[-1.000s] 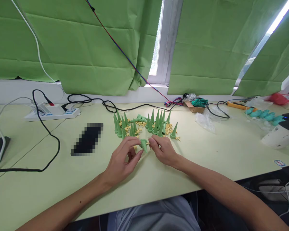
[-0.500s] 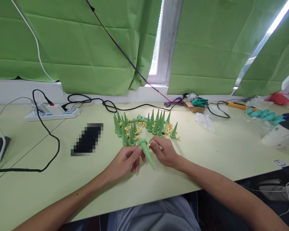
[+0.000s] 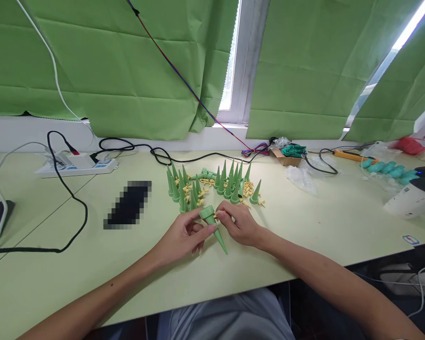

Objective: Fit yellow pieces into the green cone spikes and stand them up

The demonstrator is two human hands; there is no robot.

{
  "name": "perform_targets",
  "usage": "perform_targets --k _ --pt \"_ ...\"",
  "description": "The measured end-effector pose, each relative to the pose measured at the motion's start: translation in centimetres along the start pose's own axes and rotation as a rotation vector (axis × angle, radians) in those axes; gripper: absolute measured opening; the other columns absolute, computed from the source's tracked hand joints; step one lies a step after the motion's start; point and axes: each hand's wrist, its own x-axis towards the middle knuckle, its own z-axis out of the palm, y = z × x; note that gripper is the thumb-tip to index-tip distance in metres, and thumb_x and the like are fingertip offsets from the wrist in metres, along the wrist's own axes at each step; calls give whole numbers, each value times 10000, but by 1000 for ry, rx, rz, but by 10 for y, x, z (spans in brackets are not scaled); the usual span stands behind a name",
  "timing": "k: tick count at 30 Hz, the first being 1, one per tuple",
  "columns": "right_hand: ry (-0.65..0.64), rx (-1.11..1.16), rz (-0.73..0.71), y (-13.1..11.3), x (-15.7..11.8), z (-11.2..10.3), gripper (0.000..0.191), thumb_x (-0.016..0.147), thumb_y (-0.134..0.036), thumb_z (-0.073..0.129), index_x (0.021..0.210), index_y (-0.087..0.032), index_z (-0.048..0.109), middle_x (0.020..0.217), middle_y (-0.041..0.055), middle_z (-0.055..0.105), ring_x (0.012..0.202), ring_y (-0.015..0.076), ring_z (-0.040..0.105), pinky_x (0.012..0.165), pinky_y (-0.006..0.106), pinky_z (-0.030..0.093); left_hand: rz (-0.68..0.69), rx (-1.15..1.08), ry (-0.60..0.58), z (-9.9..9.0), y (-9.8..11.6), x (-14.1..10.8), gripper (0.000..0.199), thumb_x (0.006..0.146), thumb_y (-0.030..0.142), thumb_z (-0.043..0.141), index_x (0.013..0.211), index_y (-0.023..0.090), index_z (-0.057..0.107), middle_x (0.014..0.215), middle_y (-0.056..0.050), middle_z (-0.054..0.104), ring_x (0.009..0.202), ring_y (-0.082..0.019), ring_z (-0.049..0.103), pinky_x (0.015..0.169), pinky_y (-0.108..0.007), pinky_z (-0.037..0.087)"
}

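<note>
A green cone-shaped spike [image 3: 218,238] with a ribbed cap points down and to the right. My left hand [image 3: 187,234] holds it near the cap between thumb and fingers. On the cap's right side, my right hand [image 3: 239,223] pinches a small yellow piece [image 3: 215,215], mostly covered by the fingertips and touching the spike. Beyond my hands, several green spikes stand upright in a left group [image 3: 176,191] and a right group [image 3: 228,189]. Small yellow pieces [image 3: 248,188] lie scattered around them.
A pixelated dark object [image 3: 129,204] lies left of my hands. Farther left are a power strip [image 3: 78,167] and black cable [image 3: 86,208]. At the right are a small cardboard box [image 3: 286,159], clear plastic bags [image 3: 301,179], teal items [image 3: 389,168] and a white cup [image 3: 412,198].
The held spike has turned slightly, its cap now tilted sideways. My left thumb has shifted lower along it. My right hand has moved slightly left, bringing the yellow piece closer against the spike.
</note>
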Motion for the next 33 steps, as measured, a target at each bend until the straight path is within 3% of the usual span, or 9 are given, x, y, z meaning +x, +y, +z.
perform_targets --k 3,10,15,20,33 --pt "-12 3 2 0 0 0 300 1028 -355 367 778 -215 457 591 -45 435 503 104 393 534 226 319 16 7 15 -1 -1 0 375 894 449 644 1132 169 571 494 88 460 432 -97 469 432 -200 382" --pt "-49 8 -1 -2 1 -1 277 1024 -331 365 784 -217 444 586 -49 437 488 101 377 529 226 304 35 54 121 1 4 0 326 857 432 683 1013 163 588 502 95 399 440 -85 428 449 -207 359" --pt "-74 0 8 -3 1 -1 285 1027 -338 357 784 -217 446 572 -53 421 475 101 362 522 231 296 74 161 218 2 7 0 298 825 415 707 963 163 627 588 62 454 484 -76 392 445 -201 318" --pt "-86 2 8 -3 1 -2 261 1020 -316 375 790 -216 450 577 -57 403 476 100 341 518 232 282 172 245 267 2 5 0 215 848 382 683 890 175 643 745 17 534 628 -102 453 531 -202 364" --pt "-121 -41 34 -2 1 0 334 1018 -291 353 693 -216 360 564 -55 346 477 95 310 529 248 261 227 330 199 -1 -1 -1 111 878 291 633 892 184 656 764 17 512 636 -105 449 538 -207 359"
